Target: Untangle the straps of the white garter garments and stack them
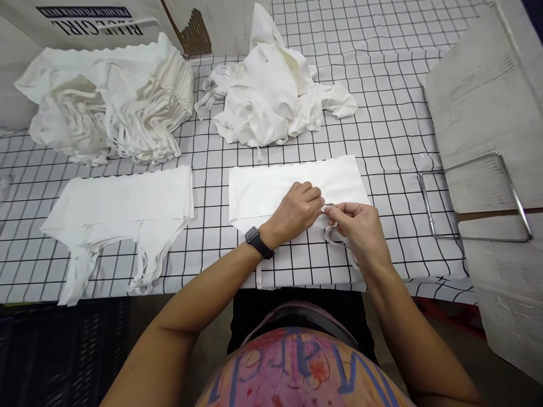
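Note:
A white garment (271,189) lies flat on the checked tablecloth (382,113) in front of me. My left hand (294,212), with a black watch on the wrist, is closed and pinches a thin white strap (335,234) at the garment's lower right edge. My right hand (360,226) is closed on the same strap from the other side, fingertips almost touching the left hand's. The strap loops down under my right hand.
A flat stack of white garments (127,206) lies to the left. A tall pile of folded ones (110,102) and a loose heap (271,90) sit at the back. A cardboard box (97,20) stands behind. A wire frame (470,198) and grey board (487,102) are on the right.

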A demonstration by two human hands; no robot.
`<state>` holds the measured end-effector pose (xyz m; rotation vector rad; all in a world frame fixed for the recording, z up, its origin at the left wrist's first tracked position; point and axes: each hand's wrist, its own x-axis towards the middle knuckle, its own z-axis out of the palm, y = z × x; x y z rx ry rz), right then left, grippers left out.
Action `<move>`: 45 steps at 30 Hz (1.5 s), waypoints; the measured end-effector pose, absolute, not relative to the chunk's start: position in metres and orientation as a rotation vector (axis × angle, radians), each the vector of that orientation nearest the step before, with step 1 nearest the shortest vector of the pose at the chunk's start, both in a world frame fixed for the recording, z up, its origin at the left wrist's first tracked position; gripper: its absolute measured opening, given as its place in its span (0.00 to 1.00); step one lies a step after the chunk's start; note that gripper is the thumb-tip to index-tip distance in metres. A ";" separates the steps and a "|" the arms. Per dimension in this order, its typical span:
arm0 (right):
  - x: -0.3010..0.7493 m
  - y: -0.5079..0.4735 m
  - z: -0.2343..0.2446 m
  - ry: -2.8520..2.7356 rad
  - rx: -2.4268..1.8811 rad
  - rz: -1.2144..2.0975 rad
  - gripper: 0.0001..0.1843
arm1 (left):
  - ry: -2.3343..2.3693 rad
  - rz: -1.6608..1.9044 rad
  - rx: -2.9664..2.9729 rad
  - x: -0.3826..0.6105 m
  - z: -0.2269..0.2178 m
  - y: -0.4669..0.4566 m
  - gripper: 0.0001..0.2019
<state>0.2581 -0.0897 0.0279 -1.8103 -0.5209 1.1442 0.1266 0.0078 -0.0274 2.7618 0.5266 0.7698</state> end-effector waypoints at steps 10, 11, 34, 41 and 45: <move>0.264 -0.086 0.027 -0.572 -1.852 1.160 0.13 | 0.477 0.858 2.829 0.127 -0.029 0.006 0.17; 0.264 -0.086 0.026 -0.573 -1.849 1.158 0.13 | 0.474 0.861 2.836 0.127 -0.029 0.006 0.17; 0.266 -0.086 0.019 -0.496 -1.814 1.106 0.13 | 0.418 0.837 2.774 0.128 -0.025 0.003 0.20; 0.264 -0.085 0.023 -0.483 -1.822 1.112 0.13 | 0.372 0.771 2.741 0.125 -0.021 0.005 0.18; 0.264 -0.085 0.023 -0.440 -1.798 1.091 0.14 | 0.386 0.728 2.678 0.124 -0.020 0.006 0.18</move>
